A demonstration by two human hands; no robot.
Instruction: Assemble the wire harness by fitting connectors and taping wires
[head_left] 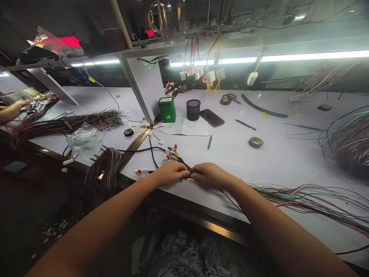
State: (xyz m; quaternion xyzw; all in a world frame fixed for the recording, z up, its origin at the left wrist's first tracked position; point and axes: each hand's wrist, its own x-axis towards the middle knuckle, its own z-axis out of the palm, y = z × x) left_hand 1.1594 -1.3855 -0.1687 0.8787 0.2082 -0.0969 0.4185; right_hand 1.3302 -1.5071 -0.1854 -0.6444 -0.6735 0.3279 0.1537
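From the head view, I see the left hand (173, 172) and right hand (210, 175) pinching a bundle of wires (182, 161) between them. It points to 11 o'clock, where the bright plugs (174, 149) sit, nearer the left hand. The bench edge (190, 204) is near, at 6 o'clock. White bench top (230, 165) reaches from the hands to the tape roll (256, 142) at 2 o'clock.

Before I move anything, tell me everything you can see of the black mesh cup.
The black mesh cup is round, metal-looking, with a darker lower part and its open mouth upward. It stands upright by the printed papers, between the green box and the dark flat slab. Whether it touches the slab or holds anything, I can't tell.
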